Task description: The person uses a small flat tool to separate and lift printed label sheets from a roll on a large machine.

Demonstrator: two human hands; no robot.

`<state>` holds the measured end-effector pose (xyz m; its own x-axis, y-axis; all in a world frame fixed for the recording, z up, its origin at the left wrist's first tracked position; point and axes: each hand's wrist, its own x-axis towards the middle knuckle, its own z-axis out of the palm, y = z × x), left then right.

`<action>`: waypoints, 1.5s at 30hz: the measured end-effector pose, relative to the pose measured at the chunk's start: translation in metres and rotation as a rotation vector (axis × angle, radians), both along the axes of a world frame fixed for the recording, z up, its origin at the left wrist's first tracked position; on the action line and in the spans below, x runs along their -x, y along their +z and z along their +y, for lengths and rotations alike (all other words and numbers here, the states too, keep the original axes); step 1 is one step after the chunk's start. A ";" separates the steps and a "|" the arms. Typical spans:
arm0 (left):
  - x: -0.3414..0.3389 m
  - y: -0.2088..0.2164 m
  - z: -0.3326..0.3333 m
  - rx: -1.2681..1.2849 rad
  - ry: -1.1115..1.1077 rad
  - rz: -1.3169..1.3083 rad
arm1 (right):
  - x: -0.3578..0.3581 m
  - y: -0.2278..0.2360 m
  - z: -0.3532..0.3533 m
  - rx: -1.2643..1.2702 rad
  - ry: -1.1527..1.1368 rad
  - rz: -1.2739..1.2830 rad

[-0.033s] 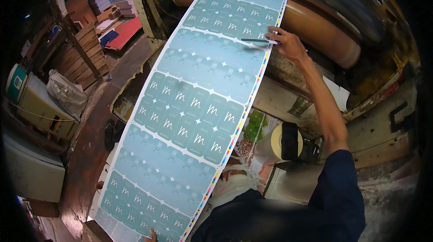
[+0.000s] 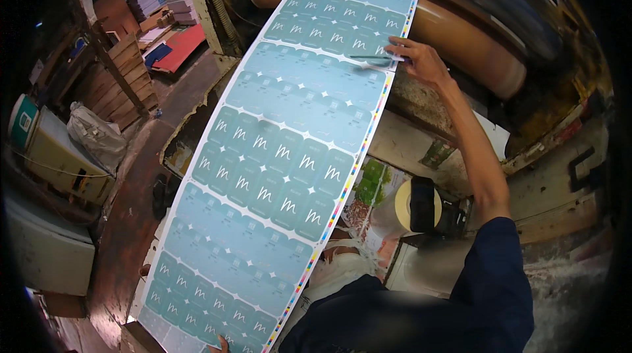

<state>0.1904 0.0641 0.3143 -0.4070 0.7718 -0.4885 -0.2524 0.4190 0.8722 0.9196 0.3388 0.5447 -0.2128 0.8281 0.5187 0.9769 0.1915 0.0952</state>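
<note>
Teal and pale-blue bands crossed a long printed sheet [image 2: 253,221], its long axis slanting from the lower left up toward the upper right. Its upper end ran in at a dark roller; its lower end left the view at the bottom edge. White script letters repeated in rows on the teal bands, and small coloured patches lined the right border.

Over the sheet's upper right part lay a slim dark tool [image 2: 368,58], pointing left from the hand, roughly across the sheet. Whether it touched the surface I could not tell. The right hand [image 2: 424,63] pinched its near end between thumb and fingers at the sheet's right edge. Of the left hand [image 2: 221,345] only a little showed, low on the sheet; I could not tell how it gripped.

Beyond the right hand sat a brown roller [image 2: 471,50]. Below the forearm stood a pale roll [image 2: 403,208] with a black object against it. Farther left were a whitish sack [image 2: 97,134], wooden slats [image 2: 125,80] and a red board [image 2: 186,49].
</note>
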 end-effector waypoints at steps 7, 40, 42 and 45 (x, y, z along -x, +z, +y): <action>0.106 -0.070 -0.025 -0.207 -0.046 0.548 | 0.031 -0.008 0.047 -0.202 0.333 0.477; 0.139 -0.267 0.053 0.285 -0.362 1.142 | 0.407 -0.269 -0.208 -0.025 -0.098 1.638; 0.144 -0.264 0.038 0.173 -0.264 1.150 | 0.412 -0.267 -0.210 -0.002 -0.168 1.646; 0.148 -0.236 0.054 0.260 -0.306 1.084 | 0.409 -0.267 -0.216 0.070 -0.095 1.651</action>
<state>0.0421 0.1181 0.0779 -0.5232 0.8380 -0.1553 0.7191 0.5318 0.4472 0.5108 0.1226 0.2778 0.5439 0.8351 0.0822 0.0162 0.0874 -0.9960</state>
